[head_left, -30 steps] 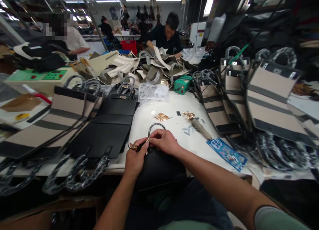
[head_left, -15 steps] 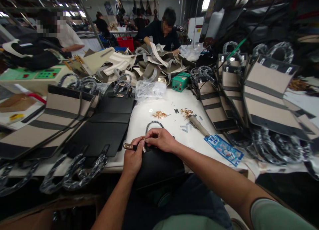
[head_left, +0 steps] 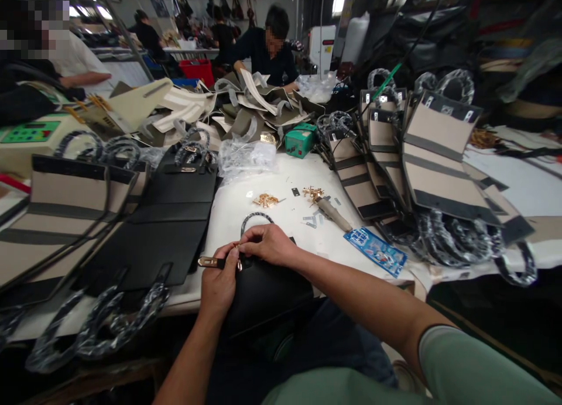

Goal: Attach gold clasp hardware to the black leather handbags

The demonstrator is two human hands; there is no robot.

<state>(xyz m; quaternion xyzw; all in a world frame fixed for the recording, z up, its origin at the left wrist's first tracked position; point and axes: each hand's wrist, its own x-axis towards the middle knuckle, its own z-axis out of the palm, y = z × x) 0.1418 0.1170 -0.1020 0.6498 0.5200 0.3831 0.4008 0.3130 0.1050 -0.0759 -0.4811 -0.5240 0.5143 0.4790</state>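
Observation:
A black leather bag (head_left: 263, 294) lies at the near edge of the white table (head_left: 272, 218), partly over my lap. My left hand (head_left: 218, 282) is closed on the bag's top edge beside a gold clasp (head_left: 207, 262) that sticks out to the left. My right hand (head_left: 267, 244) pinches a small gold fitting (head_left: 238, 263) at the same edge, fingertips touching the left thumb. The bag's wrapped handle (head_left: 254, 218) arcs up behind my right hand.
Loose gold fittings (head_left: 266, 200), a wooden-handled tool (head_left: 332, 213) and a blue packet (head_left: 375, 251) lie beyond my hands. Flat black panels (head_left: 171, 218) lie left, beige striped bags (head_left: 434, 153) stand right. A green box (head_left: 298, 140) and a person sit farther back.
The view has swung right, so everything sits further left in frame. My hands stay together on the bag's top edge with the gold fitting between them.

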